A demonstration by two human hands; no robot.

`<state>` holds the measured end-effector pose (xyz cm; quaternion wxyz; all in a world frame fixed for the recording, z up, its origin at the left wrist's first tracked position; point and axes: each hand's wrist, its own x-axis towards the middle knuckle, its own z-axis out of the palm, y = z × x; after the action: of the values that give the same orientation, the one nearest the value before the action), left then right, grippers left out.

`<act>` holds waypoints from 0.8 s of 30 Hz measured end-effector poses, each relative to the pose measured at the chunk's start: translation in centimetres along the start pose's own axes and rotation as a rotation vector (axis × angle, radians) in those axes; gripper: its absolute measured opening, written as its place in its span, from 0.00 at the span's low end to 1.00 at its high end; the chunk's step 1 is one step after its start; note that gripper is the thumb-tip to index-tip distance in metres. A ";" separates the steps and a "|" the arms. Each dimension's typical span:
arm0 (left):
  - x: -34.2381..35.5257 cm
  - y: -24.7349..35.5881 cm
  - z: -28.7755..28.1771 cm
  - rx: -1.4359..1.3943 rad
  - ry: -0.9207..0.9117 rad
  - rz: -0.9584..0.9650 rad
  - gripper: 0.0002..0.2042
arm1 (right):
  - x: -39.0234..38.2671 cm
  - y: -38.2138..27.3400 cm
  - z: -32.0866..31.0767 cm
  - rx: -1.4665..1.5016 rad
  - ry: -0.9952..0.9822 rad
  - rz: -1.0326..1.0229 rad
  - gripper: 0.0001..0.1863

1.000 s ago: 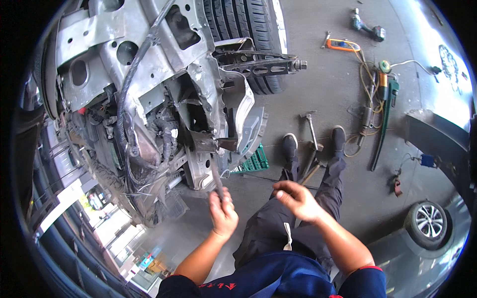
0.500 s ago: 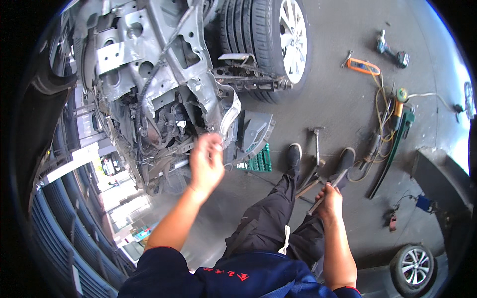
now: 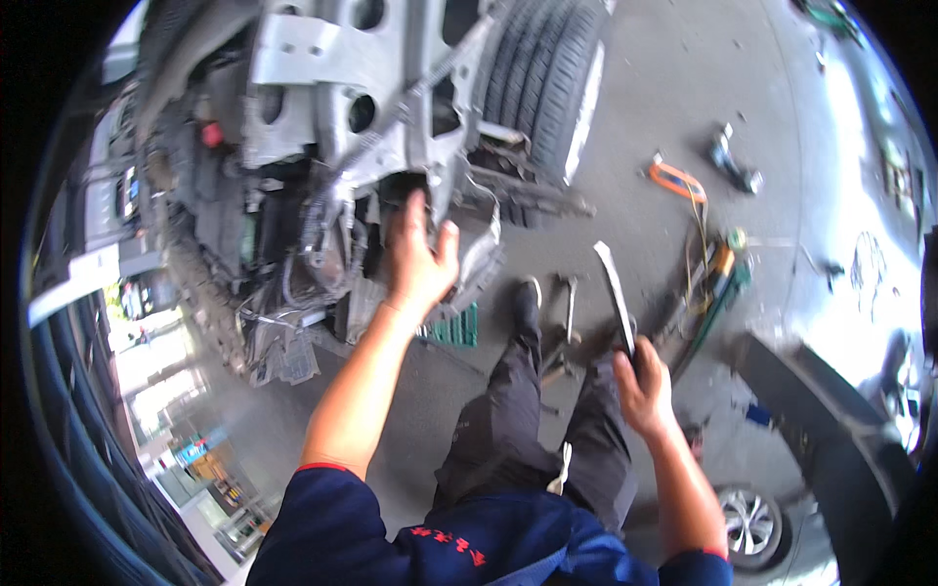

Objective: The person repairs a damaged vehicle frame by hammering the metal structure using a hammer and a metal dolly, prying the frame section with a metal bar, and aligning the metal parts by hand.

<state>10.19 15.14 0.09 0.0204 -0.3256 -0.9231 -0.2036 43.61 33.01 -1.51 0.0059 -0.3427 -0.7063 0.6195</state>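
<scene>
My left hand (image 3: 420, 269) is raised with fingers apart and nothing in it. It reaches toward the stripped front end of a car, its fingertips just in front of the silver metal frame (image 3: 293, 49); whether they touch it I cannot tell. Behind the hand lie a dark opening and bent sheet metal (image 3: 481, 244). Wrapped round the lower end of a flat metal pry bar (image 3: 613, 283), my right hand (image 3: 645, 391) holds it out over my right leg. The bar points up and away, its tip slightly curved and free of contact.
A tyre (image 3: 537, 88) stands beside the frame. On the floor lie a green tool case (image 3: 459, 327), a hammer (image 3: 571, 298), an orange-handled tool (image 3: 676, 181), a cordless power tool (image 3: 731, 161) and a grinder (image 3: 725, 259) with cables. A loose wheel (image 3: 750, 527) and a dark beam (image 3: 821, 420) sit right.
My left hand has moved up toward the frame and its fingers have spread. The bar in my right hand has swung more upright and extends farther from my grip. The view has shifted.
</scene>
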 end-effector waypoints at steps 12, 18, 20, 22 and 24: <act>5.8 -3.8 5.3 -0.054 0.213 0.145 0.23 | 5.7 29.9 10.8 -0.445 0.024 0.772 0.27; 5.5 -9.9 4.5 0.331 0.371 0.182 0.21 | 14.7 51.6 14.2 -0.857 -0.225 0.544 0.17; 6.8 -12.1 1.2 1.140 0.374 0.790 0.12 | 16.6 56.2 14.7 -0.410 0.136 0.696 0.26; 7.6 -14.3 -1.6 1.091 0.306 0.700 0.13 | 17.4 59.6 15.1 -0.295 0.234 0.639 0.27; 8.3 -16.2 -4.1 1.067 0.280 0.644 0.13 | 17.2 62.2 15.3 -0.221 0.208 0.649 0.27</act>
<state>-6.62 7.05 -0.58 0.3605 -0.5019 -0.7421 0.2596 53.43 28.00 -66.91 -0.1564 -0.6087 -0.6191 0.4708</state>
